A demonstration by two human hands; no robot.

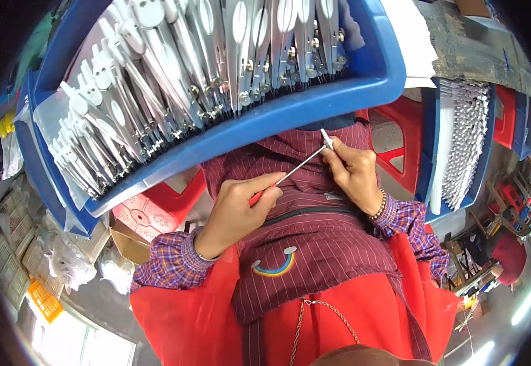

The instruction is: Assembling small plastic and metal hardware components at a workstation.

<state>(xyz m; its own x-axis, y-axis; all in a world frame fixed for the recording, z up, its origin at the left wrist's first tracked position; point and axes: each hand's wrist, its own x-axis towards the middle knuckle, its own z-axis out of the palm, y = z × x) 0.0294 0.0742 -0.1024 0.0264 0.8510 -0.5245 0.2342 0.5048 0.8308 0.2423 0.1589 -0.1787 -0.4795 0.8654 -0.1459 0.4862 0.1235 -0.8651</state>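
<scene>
My left hand [236, 210] is closed round the red handle of a screwdriver [300, 166]. Its thin metal shaft slants up to the right, and the tip meets a small grey-white piece [327, 139] pinched between the thumb and fingers of my right hand [355, 177]. That piece has a narrow pointed end; its lower part is hidden by my fingers, so I cannot tell its exact kind. Beyond both hands, many silver-grey drawing compasses [239, 49] stand packed in rows in a large blue tray [314, 104], with small screws on their legs.
A second blue tray [486, 152] at the right holds dense rows of small silvery parts [465, 140]. Red plastic stools [398, 137] stand beneath the trays. An open cardboard box [128, 243] and plastic bags [67, 256] lie at the left. Someone in dark red [509, 256] is at the far right.
</scene>
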